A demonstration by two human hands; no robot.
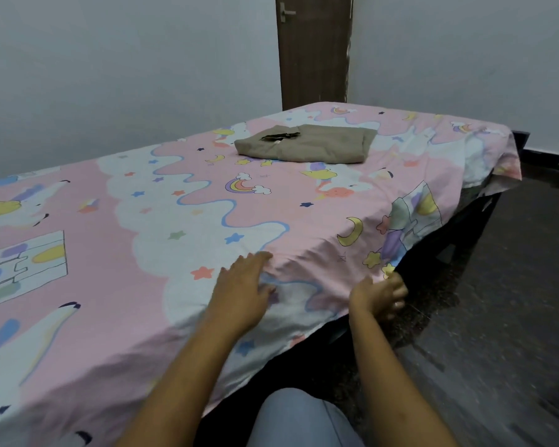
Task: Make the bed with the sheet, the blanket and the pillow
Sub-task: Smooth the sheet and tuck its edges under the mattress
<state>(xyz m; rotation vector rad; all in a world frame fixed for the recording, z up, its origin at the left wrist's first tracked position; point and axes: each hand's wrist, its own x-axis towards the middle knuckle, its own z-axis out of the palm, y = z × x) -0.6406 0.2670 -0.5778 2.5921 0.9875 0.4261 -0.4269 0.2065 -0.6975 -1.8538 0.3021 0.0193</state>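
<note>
Fingers (257, 259) of the left hand (242, 291) are out straight and close together, palm down, pressing flat on the sheet (175, 195) right at the near edge of the bed, a bit below the middle of the view. The right hand (380, 296) is just beside it, toward 3 o'clock, down at the hanging hem of the sheet. Its fingers (399, 290) are curled in, but that hand is pretty blurry, so I honestly can't tell if it's pinching the fabric or just brushing against it.

The sheet itself is pink and white with rainbows, stars and moons, and it's spread over the whole mattress. It's wrinkled around both hands and drapes loosely off the far corner at about 2 o'clock. The dark bed frame (459, 227) peeks out from under the hem on that side.

The folded tan blanket (307, 143) lies on top of the sheet up toward 12 o'clock, near the far end of the bed, well apart from both hands.

Behind it, still at 12, there's a brown door (313, 53) with a metal handle (286, 12), set in pale walls (110, 75). There's dark speckled floor (513, 285) out at 3 to 4 o'clock. At 6 o'clock a knee in light trousers (297, 417) shows between the forearms.
</note>
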